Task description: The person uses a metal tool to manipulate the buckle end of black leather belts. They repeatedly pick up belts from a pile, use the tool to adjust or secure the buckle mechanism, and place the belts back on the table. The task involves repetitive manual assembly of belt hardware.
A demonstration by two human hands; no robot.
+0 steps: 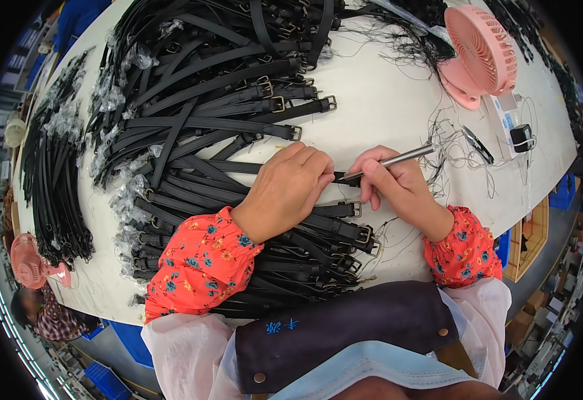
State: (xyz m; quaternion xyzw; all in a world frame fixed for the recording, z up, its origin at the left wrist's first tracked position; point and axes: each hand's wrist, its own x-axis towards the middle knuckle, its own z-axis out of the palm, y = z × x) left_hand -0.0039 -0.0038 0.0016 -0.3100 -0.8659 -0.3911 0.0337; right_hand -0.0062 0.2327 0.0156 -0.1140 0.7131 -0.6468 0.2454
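My left hand (286, 193) pinches a black belt (233, 167) close to its end, the fingers curled over the strap. Part of that end shows between my two hands, but its buckle is mostly hidden. In my right hand (398, 185) is a slim silver pen-like tool (405, 157), held like a pen with its dark, narrow tip at the belt's end. Under and around my left hand lies a big heap of black belts (205, 123). Their metal buckles (361, 233) mostly face right, and clear plastic wrapping (128, 203) bunches at their left ends.
A pink fan (479, 53) stands at the back right. Near it are thread snips (478, 145), a black power adapter (521, 137), white cords and loose black threads (411, 47). Another belt bundle (55, 173) and a second pink fan (31, 261) are on the left. A person (51, 317) is beyond the table.
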